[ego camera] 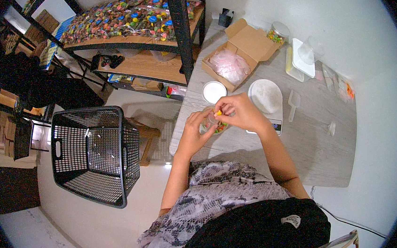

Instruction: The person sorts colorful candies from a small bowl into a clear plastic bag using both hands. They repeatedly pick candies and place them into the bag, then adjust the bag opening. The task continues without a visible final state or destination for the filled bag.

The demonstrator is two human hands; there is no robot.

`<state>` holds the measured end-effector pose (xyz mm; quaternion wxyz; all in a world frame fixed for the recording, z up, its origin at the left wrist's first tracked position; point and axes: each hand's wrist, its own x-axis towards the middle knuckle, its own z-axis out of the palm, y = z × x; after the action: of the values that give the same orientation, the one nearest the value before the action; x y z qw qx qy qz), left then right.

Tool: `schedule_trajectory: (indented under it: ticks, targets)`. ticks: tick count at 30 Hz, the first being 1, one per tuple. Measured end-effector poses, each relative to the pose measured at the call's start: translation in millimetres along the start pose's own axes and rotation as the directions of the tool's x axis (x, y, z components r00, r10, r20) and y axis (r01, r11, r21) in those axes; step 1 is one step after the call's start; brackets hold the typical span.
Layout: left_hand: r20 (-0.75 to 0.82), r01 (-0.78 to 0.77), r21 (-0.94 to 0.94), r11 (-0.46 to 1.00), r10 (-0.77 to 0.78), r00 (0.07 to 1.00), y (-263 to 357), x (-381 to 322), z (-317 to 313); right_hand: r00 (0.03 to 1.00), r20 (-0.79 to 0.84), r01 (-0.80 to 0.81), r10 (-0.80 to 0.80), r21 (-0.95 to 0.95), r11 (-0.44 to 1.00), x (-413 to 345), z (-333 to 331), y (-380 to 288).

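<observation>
My left hand point(197, 129) curves round the rim of a clear plastic jar point(222, 128) holding small colourful pieces, at the left part of the table. A small yellow piece point(218, 113) is pinched between the thumb and finger of my right hand point(234, 112), just above the jar. Something clear, perhaps a small cup or bag, shows between my hands. A white round lid point(214, 92) lies behind the jar. Right of my right hand stands a white kitchen scale point(267, 96), its display partly behind my wrist. A clear scoop point(294, 105) lies beside the scale.
An open cardboard box point(220, 73) of pinkish plastic packets, a filled jar with a lid point(277, 33) and a white-lidded container point(302, 60) stand farther back. A black plastic basket point(123, 155) is at the left. Large candy bags point(118, 21) fill a shelf; a person point(38, 77) is far left.
</observation>
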<state>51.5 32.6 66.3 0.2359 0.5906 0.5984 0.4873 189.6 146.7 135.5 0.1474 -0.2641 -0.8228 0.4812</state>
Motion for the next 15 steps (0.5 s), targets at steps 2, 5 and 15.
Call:
schedule_trajectory:
  ticks: [2,5,15]
  targets:
    - [-0.009,-0.01,-0.004,1.0,0.009,1.0,-0.4,0.2,1.4,1.0,0.027,-0.013,0.01,0.122,0.992,-1.0,-0.5,0.1]
    - [-0.006,-0.011,-0.021,1.0,0.011,1.0,0.7,0.2,2.1,0.997,0.055,-0.057,0.047,0.2,0.978,-3.4,-2.3,0.9]
    - [-0.02,0.002,-0.105,0.995,-0.004,1.0,3.9,0.4,3.6,0.94,-0.341,0.112,-0.003,0.299,0.948,-3.3,20.8,12.4]
